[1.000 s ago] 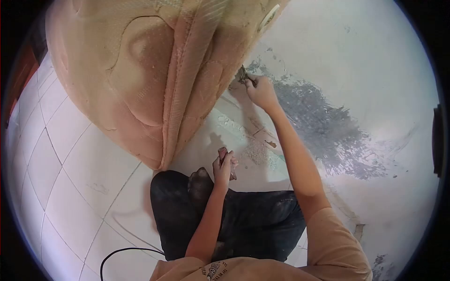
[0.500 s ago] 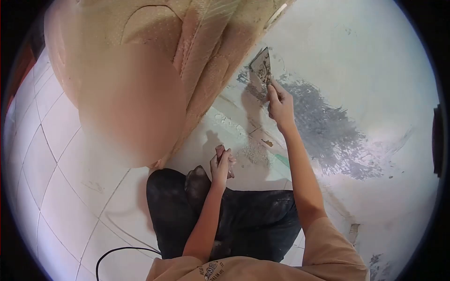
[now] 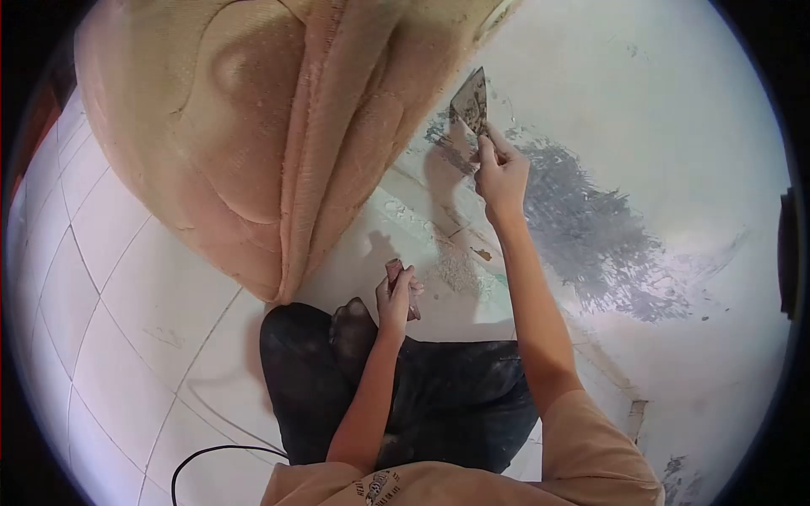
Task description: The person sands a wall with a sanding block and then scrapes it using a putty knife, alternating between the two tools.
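Observation:
My right hand (image 3: 503,173) is closed round the handle of a putty knife (image 3: 471,101), its metal blade smeared with dark and pale material. The blade lies over the pale wall near the upper end of a rough grey patch (image 3: 582,228). Whether it touches the surface cannot be told. Lower down, above my lap, my left hand (image 3: 396,301) is wrapped round a reddish-brown tool handle (image 3: 394,270); the rest of that tool is mostly hidden.
A large tan padded object (image 3: 228,126) fills the upper left. Pale floor tiles (image 3: 118,278) lie at the left, with a black cable (image 3: 190,460) at the lower left. Crumbly debris (image 3: 456,268) lies along the wall's base, near a small brown chip (image 3: 483,255).
My right hand and the putty knife have shifted slightly upward. My left hand has barely moved. The tan object appears slightly higher and farther left.

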A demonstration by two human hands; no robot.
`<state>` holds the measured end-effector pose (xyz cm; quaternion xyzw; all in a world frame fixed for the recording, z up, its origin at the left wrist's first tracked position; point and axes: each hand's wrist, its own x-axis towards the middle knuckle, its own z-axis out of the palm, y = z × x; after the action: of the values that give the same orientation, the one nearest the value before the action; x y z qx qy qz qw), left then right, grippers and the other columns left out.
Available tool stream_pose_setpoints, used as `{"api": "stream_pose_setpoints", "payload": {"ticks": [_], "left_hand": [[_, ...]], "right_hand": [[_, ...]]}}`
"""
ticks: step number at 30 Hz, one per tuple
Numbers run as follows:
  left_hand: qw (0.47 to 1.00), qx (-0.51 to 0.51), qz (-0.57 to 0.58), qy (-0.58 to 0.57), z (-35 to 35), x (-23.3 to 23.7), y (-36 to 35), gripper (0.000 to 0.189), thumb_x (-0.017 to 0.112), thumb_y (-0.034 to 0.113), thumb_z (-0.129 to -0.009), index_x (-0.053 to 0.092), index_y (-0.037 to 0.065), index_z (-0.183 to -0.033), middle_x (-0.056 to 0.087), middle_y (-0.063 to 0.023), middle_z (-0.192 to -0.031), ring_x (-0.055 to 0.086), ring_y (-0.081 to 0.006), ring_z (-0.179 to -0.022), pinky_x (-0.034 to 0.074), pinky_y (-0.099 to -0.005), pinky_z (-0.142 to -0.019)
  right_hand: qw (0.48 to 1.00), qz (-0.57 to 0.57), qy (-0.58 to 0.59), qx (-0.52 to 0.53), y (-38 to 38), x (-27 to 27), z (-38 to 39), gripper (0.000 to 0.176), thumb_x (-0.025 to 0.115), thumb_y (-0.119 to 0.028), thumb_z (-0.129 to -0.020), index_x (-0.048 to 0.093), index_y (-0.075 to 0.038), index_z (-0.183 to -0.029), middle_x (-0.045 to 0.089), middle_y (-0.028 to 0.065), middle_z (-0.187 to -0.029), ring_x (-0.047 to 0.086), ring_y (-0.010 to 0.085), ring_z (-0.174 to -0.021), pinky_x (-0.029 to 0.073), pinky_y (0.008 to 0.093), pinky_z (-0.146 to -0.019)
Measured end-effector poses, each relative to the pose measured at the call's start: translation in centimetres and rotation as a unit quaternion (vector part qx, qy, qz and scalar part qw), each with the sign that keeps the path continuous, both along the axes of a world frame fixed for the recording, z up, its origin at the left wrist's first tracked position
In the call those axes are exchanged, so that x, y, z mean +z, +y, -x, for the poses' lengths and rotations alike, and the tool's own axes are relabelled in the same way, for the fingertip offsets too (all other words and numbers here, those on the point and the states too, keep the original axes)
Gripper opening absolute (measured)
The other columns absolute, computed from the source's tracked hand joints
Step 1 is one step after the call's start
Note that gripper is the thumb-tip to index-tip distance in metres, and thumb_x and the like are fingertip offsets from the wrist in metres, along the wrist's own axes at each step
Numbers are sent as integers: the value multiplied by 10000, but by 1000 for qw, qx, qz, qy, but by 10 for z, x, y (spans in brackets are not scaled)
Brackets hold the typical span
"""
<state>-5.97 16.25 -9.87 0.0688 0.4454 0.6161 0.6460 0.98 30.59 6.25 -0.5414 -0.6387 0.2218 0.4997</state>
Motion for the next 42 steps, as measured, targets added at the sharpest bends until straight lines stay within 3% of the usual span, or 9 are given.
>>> {"api": "stream_pose_setpoints", "payload": {"ticks": [1,3,4,8,17,20,22,28,42], "left_hand": [[1000,-2,9,-3,-2,0,0,235,622,237,-828,560,15,-780,567,-56,-703,558,-128,-620,454,-250,-604],[1000,-12,3,-2,-2,-5,1,236,623,234,-827,558,12,-784,564,-55,-701,554,-129,-613,452,-251,-595],[1000,-15,-6,4,-2,-5,0,237,624,231,-825,555,8,-788,560,-54,-700,551,-130,-607,451,-252,-585],[1000,7,-3,-2,2,5,-2,236,619,233,-828,553,10,-790,554,-51,-697,551,-129,-607,452,-254,-584],[1000,-22,1,15,1,-2,0,248,613,258,-829,557,16,-819,550,-42,-714,571,-138,-633,461,-259,-629],[1000,-11,10,-2,1,-2,1,257,608,268,-832,561,16,-824,555,-43,-721,578,-142,-656,461,-262,-652],[1000,-18,9,4,1,-3,1,256,608,269,-832,564,16,-838,557,-44,-720,586,-149,-686,464,-267,-664],[1000,-21,14,17,3,4,0,254,616,265,-825,564,17,-845,555,-44,-719,588,-151,-706,468,-271,-669],[999,-20,15,20,5,9,-2,246,602,265,-836,559,23,-828,552,-41,-725,569,-133,-664,457,-257,-648]], "right_hand": [[1000,1,-2,-4,1,-1,0,323,543,-176,-882,587,-51,-1177,574,35,-620,387,51,-411,318,220,-382],[994,-44,-92,-49,7,-1,2,336,542,-193,-831,612,-28,-1115,656,187,-787,614,250,-684,464,329,-680],[994,-76,-72,-30,21,-9,4,331,547,-202,-823,622,-30,-1096,644,235,-869,634,323,-775,468,355,-728],[996,-50,-71,1,35,-8,37,332,536,-217,-825,626,-38,-1089,628,253,-883,629,332,-848,461,370,-777],[987,-49,-153,31,-11,-3,-2,326,513,-255,-861,620,-96,-1124,623,180,-826,613,300,-782,465,360,-727],[959,-22,-278,-43,-35,2,-6,312,562,-216,-824,631,-78,-1095,574,171,-759,592,316,-741,468,375,-703],[925,-121,-360,-25,-37,-3,-13,265,608,-151,-765,644,-42,-1005,540,170,-733,578,343,-723,476,403,-684],[907,-82,-412,14,-23,-15,-15,127,602,-98,-732,630,-6,-816,594,201,-733,584,377,-741,484,444,-679],[866,-7,-496,-65,-20,-20,0,170,609,-180,-706,647,-30,-776,625,206,-712,629,368,-698,500,447,-634]]}}
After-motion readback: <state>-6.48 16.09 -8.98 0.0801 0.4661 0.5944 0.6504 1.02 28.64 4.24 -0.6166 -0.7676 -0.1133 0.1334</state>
